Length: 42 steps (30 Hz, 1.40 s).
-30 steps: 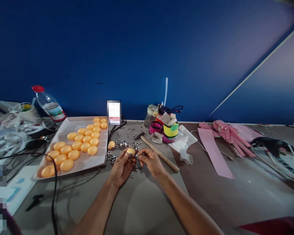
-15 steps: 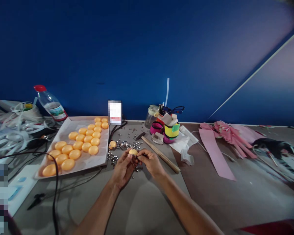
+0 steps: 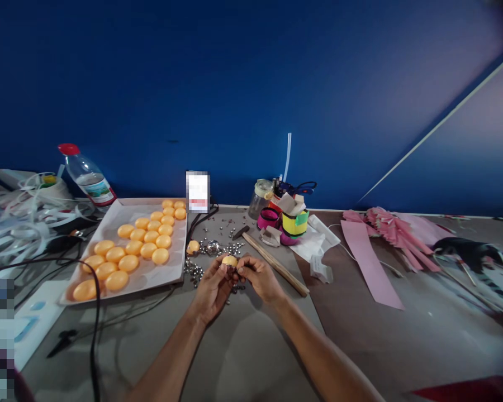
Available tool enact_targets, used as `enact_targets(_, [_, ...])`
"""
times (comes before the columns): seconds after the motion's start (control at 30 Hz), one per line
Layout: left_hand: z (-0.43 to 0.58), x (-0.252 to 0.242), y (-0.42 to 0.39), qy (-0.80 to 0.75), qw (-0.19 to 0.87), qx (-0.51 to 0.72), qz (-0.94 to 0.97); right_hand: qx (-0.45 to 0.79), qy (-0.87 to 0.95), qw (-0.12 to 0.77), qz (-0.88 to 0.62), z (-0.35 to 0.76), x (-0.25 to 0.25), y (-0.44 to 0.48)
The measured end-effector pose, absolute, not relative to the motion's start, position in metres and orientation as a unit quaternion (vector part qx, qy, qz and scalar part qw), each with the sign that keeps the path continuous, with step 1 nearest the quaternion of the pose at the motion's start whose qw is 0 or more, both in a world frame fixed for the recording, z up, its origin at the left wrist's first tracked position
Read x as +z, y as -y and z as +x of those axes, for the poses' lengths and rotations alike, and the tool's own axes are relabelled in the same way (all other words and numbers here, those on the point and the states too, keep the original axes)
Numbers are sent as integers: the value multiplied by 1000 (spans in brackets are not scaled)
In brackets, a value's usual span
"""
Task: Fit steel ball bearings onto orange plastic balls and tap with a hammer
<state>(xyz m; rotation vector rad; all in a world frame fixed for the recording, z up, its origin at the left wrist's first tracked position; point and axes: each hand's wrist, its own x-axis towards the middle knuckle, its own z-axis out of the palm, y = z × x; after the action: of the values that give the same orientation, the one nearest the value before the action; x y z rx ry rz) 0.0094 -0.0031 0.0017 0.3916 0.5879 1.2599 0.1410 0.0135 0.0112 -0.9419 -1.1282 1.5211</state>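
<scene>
A blue wall (image 3: 235, 84) rises behind the tabletop (image 3: 360, 346). At the far left lie tangled white straps (image 3: 20, 240), with a clear, red-capped bottle (image 3: 93, 181) appearing tilted beside them. A black cable (image 3: 95, 318) curves down through the left foreground, near a small dark piece (image 3: 62, 342) too blurred to name. Farther right, a clear jar (image 3: 257, 206) with a pale lid stands near the wall, just behind a magenta ring-shaped holder (image 3: 268, 216) and a yellow-banded container (image 3: 294, 226). A flat pink strip (image 3: 373, 265) lies near pleated pink material (image 3: 392, 229), and something red (image 3: 465, 389) fills the lower right corner.
</scene>
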Motion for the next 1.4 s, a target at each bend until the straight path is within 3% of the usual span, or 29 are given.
enact_targets(1.03, [13,-3,3,-298,728,588,190,597,488,454,-447,148,6,-21])
enact_targets(1.1, [11,-3,1,-281,736,590,178,527,543,451,-472,155,4,-25])
enact_targets(1.2, [8,-3,-1,-260,740,593,183,307,666,435,-523,163,-3,-29])
enact_targets(1.4, [6,-5,-1,-247,737,594,210,124,786,233,-559,158,-14,-26])
